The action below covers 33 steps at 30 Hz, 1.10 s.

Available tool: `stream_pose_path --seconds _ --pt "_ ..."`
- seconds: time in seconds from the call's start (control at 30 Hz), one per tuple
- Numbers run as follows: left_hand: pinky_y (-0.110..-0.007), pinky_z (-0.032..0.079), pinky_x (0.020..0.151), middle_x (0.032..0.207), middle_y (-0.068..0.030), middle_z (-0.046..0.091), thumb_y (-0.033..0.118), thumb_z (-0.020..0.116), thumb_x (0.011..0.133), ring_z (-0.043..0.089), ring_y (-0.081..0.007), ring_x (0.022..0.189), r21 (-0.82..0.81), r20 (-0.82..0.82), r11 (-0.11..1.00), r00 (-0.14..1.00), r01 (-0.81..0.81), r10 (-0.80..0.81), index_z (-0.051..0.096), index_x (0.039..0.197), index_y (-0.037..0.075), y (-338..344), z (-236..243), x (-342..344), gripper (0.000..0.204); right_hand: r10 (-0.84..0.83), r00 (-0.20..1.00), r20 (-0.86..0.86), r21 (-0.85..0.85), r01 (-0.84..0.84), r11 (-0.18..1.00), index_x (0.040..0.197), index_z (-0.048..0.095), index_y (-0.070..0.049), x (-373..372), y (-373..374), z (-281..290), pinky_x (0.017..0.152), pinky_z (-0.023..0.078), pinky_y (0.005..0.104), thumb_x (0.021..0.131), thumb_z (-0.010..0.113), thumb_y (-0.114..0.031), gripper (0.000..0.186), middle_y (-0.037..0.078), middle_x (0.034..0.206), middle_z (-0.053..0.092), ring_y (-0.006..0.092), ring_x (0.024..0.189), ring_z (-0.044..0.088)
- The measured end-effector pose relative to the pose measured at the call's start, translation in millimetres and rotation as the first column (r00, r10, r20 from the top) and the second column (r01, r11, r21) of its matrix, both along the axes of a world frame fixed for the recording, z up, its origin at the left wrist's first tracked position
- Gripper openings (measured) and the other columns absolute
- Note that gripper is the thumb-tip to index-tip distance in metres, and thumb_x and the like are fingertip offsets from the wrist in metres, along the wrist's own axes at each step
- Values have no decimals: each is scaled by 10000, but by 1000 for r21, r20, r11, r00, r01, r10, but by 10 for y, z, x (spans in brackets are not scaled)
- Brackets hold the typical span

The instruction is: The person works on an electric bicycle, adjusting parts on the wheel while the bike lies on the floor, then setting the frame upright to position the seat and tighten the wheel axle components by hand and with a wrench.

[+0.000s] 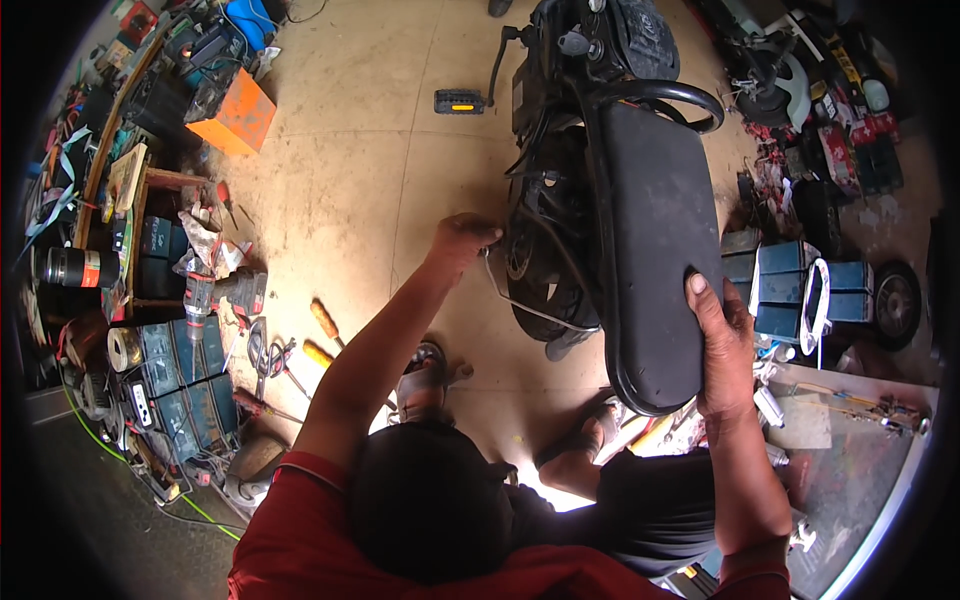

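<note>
A long black seat point(660, 230) of a small two-wheeler runs down the middle right, with a black grab rail around its edge. My right hand point(725, 340) grips the seat's right side near its rear, the thumb on top and the fingers over the edge, partly hidden. To the left of the rear wheel point(545, 285), my left hand point(465, 245) is closed at the upper end of a thin bent metal rod point(508, 293). The rod runs down and right toward the seat's rear. A pedal point(461, 102) sticks out on the vehicle's left side.
On the left lie a cordless drill point(225, 295), yellow-handled screwdrivers point(325, 320), scissors point(268, 350) and blue battery blocks point(185, 375). An orange box point(235, 115) stands farther back. On the right are more blue blocks point(785, 290), a small wheel point(897, 305) and piled parts.
</note>
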<state>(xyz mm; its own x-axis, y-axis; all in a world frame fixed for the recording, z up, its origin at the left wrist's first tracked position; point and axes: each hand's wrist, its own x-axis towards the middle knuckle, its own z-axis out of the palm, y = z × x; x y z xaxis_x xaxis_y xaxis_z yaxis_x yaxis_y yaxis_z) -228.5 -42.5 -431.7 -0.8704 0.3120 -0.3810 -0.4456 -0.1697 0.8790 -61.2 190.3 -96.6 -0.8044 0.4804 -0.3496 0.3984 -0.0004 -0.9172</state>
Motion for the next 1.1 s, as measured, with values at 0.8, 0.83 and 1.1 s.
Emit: stream_pose_path --seconds 0.8,0.83,1.1 --pt "-365 602 674 904 -104 747 236 865 886 700 -202 747 -165 -137 985 990 -57 34 746 1008 -31 68 -60 -14 317 -20 1000 -22 26 21 999 1350 618 34 1 6 -108 905 574 300 958 805 -432 637 124 1189 728 175 1012 709" --pt "-365 602 674 904 -104 747 236 865 886 700 -202 747 -161 -137 985 990 -54 32 746 1008 -31 104 128 -4 317 -17 999 -35 30 18 999 1337 626 34 12 37 -117 900 575 299 965 799 -422 614 118 1182 731 171 1005 709" --pt "-363 586 637 860 -77 740 204 872 853 701 -192 739 -202 88 976 991 -79 98 759 956 -47 164 75 4 294 21 1000 -10 -7 -21 1000 1435 557 63 17 86 -128 981 531 305 964 792 -394 697 141 1276 699 189 1100 673"
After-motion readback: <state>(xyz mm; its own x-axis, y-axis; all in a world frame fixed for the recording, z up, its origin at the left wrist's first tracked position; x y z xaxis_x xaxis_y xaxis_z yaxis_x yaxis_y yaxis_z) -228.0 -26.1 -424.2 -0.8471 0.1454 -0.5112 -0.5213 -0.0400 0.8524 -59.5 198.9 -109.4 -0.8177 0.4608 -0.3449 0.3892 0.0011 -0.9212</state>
